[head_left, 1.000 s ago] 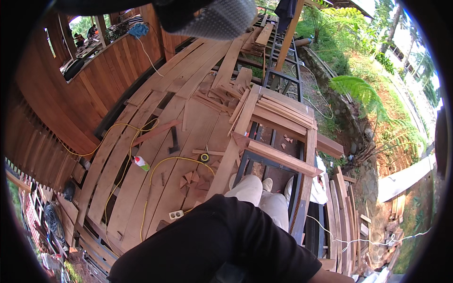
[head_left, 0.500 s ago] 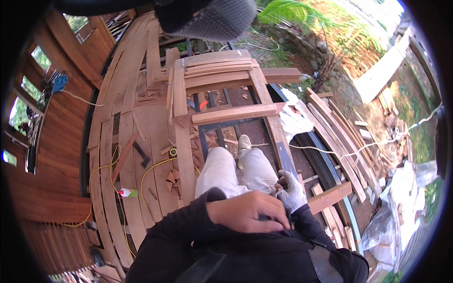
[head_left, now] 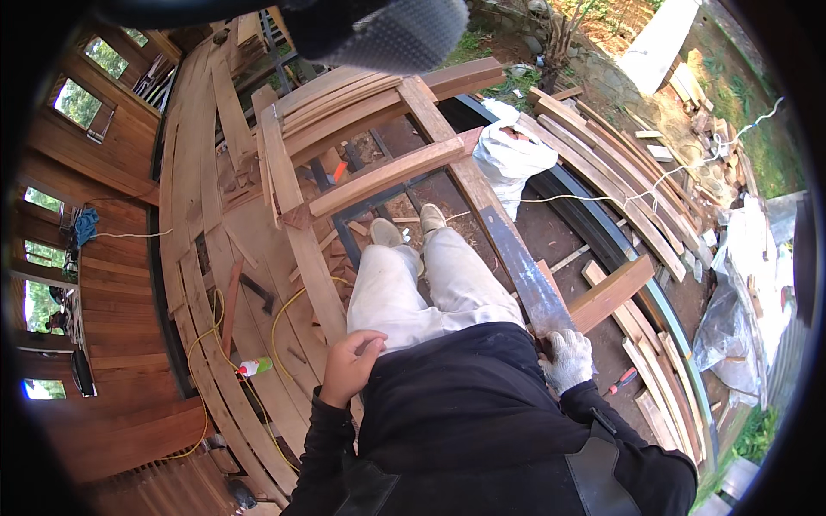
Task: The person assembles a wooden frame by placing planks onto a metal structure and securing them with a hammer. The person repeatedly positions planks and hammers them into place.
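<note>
My right hand [head_left: 568, 361], in a whitish work glove, is closed round the handle end of a handsaw [head_left: 527, 273], and the glove hides most of the grip. The saw's broad grey blade points away from me along the right side timber [head_left: 465, 176] of a wooden frame. Bare and loosely curled, my left hand [head_left: 349, 365] is beside my left thigh, near the frame's left side timber [head_left: 310, 267]; nothing shows in its fingers. Between the side timbers a crosspiece [head_left: 387, 178] spans the frame ahead of my knees.
Left on the planks lie a hammer [head_left: 258, 292], a yellow cord [head_left: 280, 322] and a white-and-green bottle [head_left: 255, 367]. An orange-handled tool [head_left: 339, 172] lies beyond the crosspiece. Right are a white bag [head_left: 508, 159], a short beam [head_left: 613, 292], stacked boards [head_left: 602, 172] and a screwdriver [head_left: 623, 380].
My left hand has moved from across my belly to beside my left thigh. My right hand and the saw are now fully uncovered. The view has shifted, showing more of my torso.
</note>
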A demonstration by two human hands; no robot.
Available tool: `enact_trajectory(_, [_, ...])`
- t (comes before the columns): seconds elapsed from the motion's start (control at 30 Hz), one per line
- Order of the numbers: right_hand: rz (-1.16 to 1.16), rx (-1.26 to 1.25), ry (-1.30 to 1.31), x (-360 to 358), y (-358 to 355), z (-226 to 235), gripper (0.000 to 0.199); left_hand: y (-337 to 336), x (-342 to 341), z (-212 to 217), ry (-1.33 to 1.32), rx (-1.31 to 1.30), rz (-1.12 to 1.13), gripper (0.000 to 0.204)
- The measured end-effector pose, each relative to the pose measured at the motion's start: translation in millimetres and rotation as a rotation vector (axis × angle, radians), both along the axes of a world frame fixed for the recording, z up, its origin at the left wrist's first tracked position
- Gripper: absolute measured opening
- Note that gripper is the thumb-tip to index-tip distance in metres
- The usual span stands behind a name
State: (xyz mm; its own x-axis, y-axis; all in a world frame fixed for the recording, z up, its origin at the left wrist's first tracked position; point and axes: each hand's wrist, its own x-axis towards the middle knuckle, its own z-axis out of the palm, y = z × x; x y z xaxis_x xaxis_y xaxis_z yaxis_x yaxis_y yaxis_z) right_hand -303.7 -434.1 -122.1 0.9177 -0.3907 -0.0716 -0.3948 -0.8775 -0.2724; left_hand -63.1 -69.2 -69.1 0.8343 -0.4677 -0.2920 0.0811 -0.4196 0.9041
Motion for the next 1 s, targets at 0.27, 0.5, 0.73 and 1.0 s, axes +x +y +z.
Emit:
enact_trajectory(0.27, [-0.069,-0.165,-0.110,-28,7,-21,0.059,16,13,-21,-0.158,0.135,0.063,0.020])
enact_trajectory(0.5, [-0.149,-0.205,-0.099,-40,12,-34,0.071,12,5,-28,-0.170,0.150,0.055,0.019])
enact_trajectory(0.73, [-0.195,-0.229,-0.168,-57,17,-43,0.074,-2,27,-44,-0.278,0.097,0.163,0.018])
enact_trajectory(1.0, [-0.157,-0.071,-0.158,-53,7,-51,0.072,47,51,-147,-0.599,0.540,0.188,0.046])
